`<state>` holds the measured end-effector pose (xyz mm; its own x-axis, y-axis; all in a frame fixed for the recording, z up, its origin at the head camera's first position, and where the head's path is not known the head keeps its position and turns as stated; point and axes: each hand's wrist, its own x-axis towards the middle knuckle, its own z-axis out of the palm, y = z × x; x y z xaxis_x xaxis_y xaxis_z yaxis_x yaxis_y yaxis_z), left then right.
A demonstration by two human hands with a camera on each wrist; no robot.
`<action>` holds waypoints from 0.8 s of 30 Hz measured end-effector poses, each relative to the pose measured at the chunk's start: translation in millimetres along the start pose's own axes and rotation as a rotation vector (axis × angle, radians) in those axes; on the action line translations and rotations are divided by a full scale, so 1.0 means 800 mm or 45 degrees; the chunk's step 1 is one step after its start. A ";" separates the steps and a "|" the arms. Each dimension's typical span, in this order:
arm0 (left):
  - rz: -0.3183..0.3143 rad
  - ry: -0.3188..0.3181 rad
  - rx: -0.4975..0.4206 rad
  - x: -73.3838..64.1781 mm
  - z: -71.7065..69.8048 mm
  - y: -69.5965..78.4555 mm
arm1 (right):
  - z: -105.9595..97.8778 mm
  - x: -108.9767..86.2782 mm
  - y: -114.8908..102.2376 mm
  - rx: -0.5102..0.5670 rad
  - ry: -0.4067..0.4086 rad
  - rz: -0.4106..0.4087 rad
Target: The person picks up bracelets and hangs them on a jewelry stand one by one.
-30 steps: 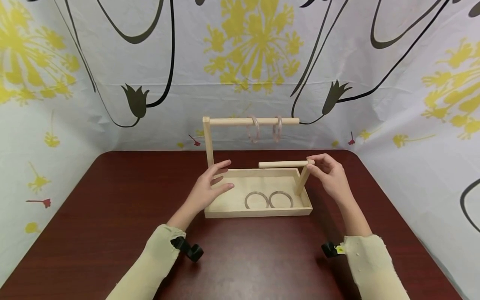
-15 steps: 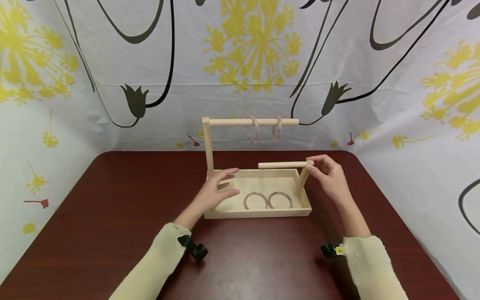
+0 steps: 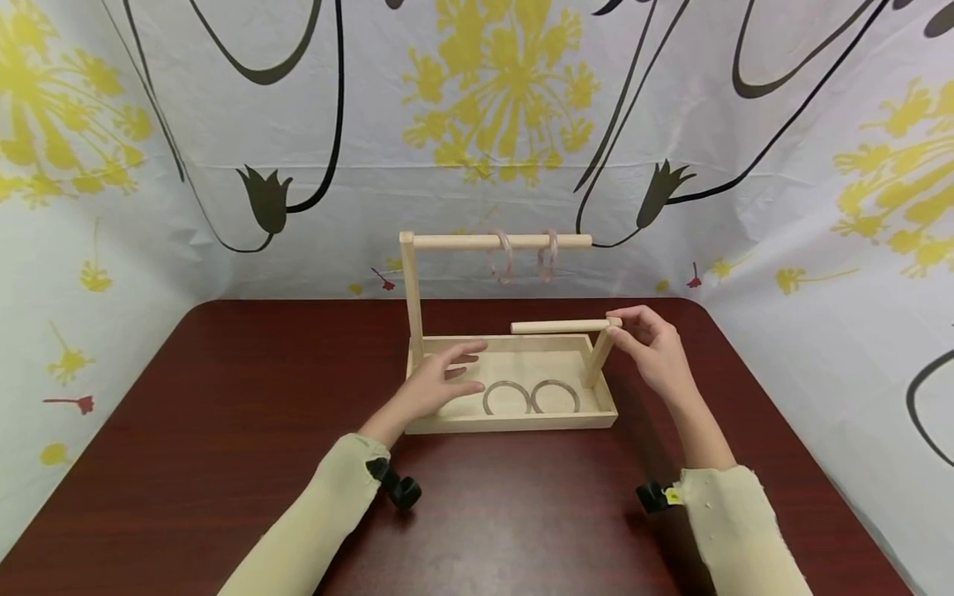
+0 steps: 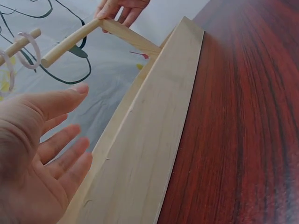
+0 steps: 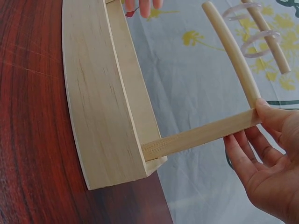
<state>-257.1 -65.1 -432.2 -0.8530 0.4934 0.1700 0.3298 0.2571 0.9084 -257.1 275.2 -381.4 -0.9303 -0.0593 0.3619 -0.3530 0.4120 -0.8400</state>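
Note:
A pale wooden tray stand sits on the table. Its tall left post bears an upper bar on which two pinkish translucent bangles hang. Two more bangles lie side by side in the tray. My right hand pinches the top of the short right post, where the lower bar joins it. My left hand hovers over the tray's left part, fingers spread and holding nothing, thumb close to the left bangle. In the left wrist view its palm is beside the tray's front wall.
The dark red wooden table stretches around the stand. Behind it hangs a patterned white cloth with yellow and grey flowers. Each sleeve carries a black wrist camera at the cuff.
My left hand has moved right and slightly down, from beside the left post to over the tray near the left lying bangle. My right hand keeps its pinch on the post.

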 end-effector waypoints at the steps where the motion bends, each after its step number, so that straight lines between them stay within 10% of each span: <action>1: -0.004 -0.011 0.000 0.002 0.001 -0.001 | 0.000 0.000 0.000 -0.001 -0.002 0.000; 24: -0.094 -0.287 0.371 0.022 0.022 -0.015 | 0.000 0.000 -0.002 0.017 0.004 0.018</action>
<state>-269.1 -44.6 -446.8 -0.7790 0.6269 -0.0094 0.3999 0.5083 0.7627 -256.3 274.2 -379.9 -0.9348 -0.0504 0.3515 -0.3413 0.4005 -0.8504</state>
